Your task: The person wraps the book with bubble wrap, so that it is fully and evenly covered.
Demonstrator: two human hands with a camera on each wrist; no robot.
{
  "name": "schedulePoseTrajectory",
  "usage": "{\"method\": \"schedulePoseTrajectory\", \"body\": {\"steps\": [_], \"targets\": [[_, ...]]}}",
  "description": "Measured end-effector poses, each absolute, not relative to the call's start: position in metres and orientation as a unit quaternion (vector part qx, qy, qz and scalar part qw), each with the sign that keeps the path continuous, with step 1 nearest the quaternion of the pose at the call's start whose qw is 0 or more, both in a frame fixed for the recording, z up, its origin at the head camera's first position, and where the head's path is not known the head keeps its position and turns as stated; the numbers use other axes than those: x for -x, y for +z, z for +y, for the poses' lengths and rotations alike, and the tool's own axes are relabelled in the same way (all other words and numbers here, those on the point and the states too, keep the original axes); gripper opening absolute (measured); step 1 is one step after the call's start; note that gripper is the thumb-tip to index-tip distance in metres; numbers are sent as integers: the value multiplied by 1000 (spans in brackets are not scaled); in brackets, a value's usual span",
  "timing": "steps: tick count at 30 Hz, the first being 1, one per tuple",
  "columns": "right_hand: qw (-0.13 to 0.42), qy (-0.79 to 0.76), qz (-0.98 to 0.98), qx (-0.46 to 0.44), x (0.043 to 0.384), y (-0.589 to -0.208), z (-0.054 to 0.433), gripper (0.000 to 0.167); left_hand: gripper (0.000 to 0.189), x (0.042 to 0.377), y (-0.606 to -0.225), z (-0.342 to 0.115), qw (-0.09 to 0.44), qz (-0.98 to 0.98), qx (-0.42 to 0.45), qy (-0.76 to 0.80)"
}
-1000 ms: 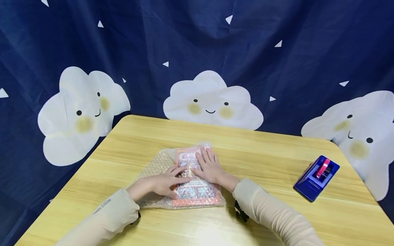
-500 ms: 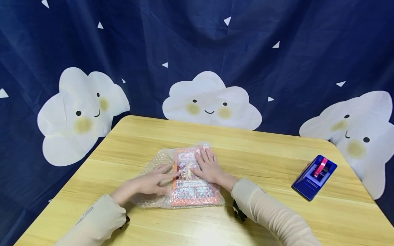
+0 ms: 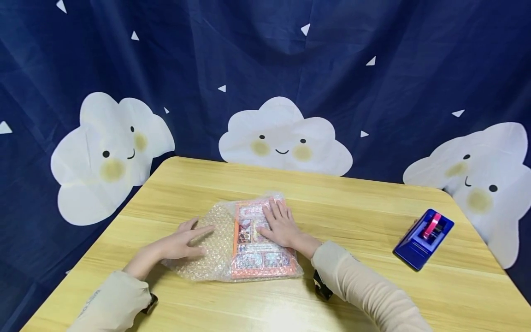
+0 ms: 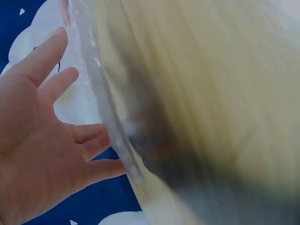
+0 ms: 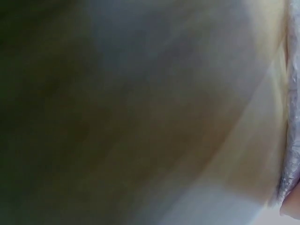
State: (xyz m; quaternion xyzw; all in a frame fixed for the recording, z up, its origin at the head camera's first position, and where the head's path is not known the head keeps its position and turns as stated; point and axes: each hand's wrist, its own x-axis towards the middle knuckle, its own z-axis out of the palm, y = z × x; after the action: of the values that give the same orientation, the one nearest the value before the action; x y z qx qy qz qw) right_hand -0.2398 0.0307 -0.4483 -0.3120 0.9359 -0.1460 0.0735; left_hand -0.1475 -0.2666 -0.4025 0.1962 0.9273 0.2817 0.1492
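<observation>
A flat orange-red picture book [image 3: 249, 272], or something like one, lies on the table beneath clear bubble wrap [image 3: 217, 258]. The wrap spreads out to the left of it. My right hand [image 3: 282, 228] rests with fingers spread on the covered upper right part. Over the wrap's left portion is my left hand [image 3: 178, 244], its fingers spread. In the left wrist view that hand [image 4: 47, 122] has its fingertips at the edge of the wrap [image 4: 105, 112]. The right wrist view is mostly blurred, with a strip of wrap [image 5: 293, 131] and a bit of skin at its right edge.
A blue tape dispenser [image 3: 419, 249] with a pink-red roll stands on the right of the wooden table [image 3: 352, 207]. Behind the table hangs a dark blue curtain [image 3: 191, 55] printed with clouds.
My left hand has slid left from the book's covered face to the left part of the bubble wrap. The right hand has stayed where it was.
</observation>
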Motion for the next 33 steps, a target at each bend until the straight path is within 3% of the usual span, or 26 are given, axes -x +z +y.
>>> {"method": "schedulePoseTrajectory", "body": {"steps": [9, 24, 33], "targets": [[69, -144, 936, 313, 238, -447, 32, 72, 63, 144, -403, -274, 175, 921, -175, 301], [65, -146, 937, 312, 238, -447, 33, 72, 54, 152, -409, -275, 114, 873, -243, 408], [70, -143, 937, 311, 238, -448, 31, 72, 66, 158, -396, -265, 226, 731, -100, 636]]}}
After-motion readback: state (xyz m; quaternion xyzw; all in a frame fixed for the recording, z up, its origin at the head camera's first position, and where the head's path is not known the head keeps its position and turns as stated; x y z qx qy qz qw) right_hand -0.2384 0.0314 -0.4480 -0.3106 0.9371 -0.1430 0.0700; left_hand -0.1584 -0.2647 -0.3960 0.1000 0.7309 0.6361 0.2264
